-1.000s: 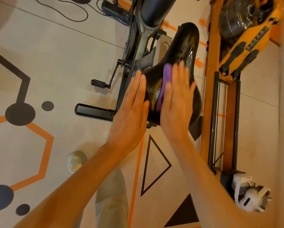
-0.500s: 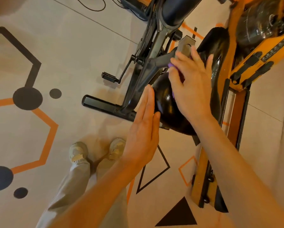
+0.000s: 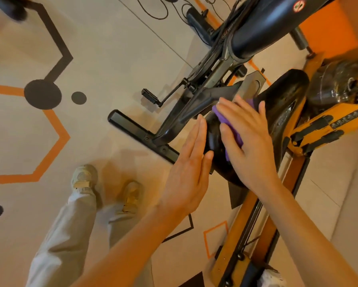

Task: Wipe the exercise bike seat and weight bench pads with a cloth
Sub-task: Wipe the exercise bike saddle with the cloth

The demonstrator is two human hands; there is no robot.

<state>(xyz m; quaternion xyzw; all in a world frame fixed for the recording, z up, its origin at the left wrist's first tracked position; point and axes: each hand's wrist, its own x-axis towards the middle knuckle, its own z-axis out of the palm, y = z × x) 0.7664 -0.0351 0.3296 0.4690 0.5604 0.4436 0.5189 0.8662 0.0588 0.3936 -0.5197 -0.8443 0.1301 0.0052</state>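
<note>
The black exercise bike seat [image 3: 281, 100] sits right of centre, glossy and wet-looking. A purple cloth [image 3: 227, 123] lies on the seat's left side, mostly covered by my right hand [image 3: 248, 141], which presses flat on it with fingers spread. My left hand [image 3: 188, 168] is flat, fingers straight and together, its edge against the seat's rear left side; it holds nothing. No weight bench pad is in view.
The bike's dark frame [image 3: 211, 94], pedal [image 3: 150, 96] and floor stabiliser bar [image 3: 136, 131] stand left of the seat. An orange wooden rowing machine [image 3: 323, 125] runs close along the right. My feet [image 3: 84, 177] stand on a patterned floor; cables [image 3: 153, 9] lie at top.
My right hand slid the cloth from the seat's middle over to its left side and back toward me. My left hand stayed by the rear edge. The camera view shifted, showing my legs.
</note>
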